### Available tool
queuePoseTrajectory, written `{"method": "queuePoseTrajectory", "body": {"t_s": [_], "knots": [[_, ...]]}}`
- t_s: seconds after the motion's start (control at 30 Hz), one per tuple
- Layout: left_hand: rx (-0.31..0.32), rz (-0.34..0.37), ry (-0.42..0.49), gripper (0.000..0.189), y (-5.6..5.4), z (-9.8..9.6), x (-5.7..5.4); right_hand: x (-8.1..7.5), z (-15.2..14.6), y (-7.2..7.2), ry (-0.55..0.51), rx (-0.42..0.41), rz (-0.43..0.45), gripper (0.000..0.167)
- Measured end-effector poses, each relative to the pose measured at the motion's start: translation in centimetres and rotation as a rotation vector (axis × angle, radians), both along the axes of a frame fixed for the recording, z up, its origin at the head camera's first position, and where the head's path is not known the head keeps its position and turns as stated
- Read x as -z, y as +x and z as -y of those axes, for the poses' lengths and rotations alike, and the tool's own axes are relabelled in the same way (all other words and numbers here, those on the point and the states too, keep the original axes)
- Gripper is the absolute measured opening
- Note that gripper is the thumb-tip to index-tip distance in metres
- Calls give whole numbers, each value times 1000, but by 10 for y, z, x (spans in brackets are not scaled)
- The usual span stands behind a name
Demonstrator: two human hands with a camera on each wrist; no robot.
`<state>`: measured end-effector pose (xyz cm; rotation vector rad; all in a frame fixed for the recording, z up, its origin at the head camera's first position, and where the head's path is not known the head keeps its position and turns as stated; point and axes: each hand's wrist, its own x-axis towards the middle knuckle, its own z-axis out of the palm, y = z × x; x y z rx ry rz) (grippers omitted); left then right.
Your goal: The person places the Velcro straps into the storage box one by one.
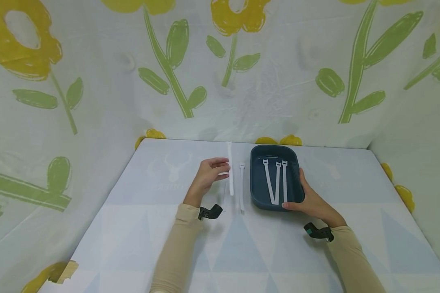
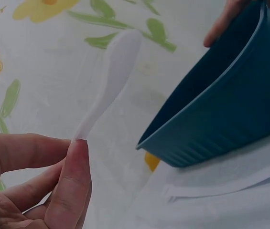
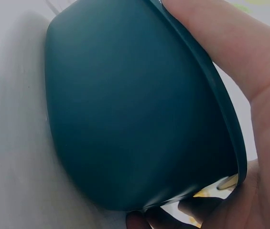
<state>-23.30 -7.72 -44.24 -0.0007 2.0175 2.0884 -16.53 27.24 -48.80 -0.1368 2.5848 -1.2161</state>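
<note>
From where I stand, the left hand point(image 1: 210, 175) has a white strap point(image 1: 230, 179) pinched between thumb and fingertips, held up just beside the dark teal bin point(image 1: 256, 175). The grip is small, with a long stretch of strap left free above the fingers, so if the pinch loosens, the strap could pivot or slip out and drop outside the wall. It looks thin and bendy (I'd guess it flops easily), and its free end might catch on the rim if it were carried across too low.

The right hand point(image 1: 313, 203) is curled round the bin's near right corner, thumb at the rim and other fingers along the outside. Whether the bin's base sits flat on the tabletop point(image 1: 139, 236) I can't tell. A one-sided hold like that could let it tip or swivel if the hand pulled unevenly, and the three loose straps point(image 1: 284, 183) inside would probably slide together.

Another strap point(image 1: 242, 189) lies on the tabletop, between the raised one and the bin's left wall. A careless sweep of the left hand, or a sideways shove of the bin, could knock it askew.
</note>
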Motion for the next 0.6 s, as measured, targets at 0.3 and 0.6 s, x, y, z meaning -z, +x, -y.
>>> {"method": "queuePoseTrajectory", "body": {"t_s": [0.3,0.6], "knots": [[18,-13,-20,34,-3,-12,-6,0,0,0,-8,-2,-5,140],[41,-24,-45,37,-8,-23,-12,-2,0,1,-11,-5,-4,140]]}}
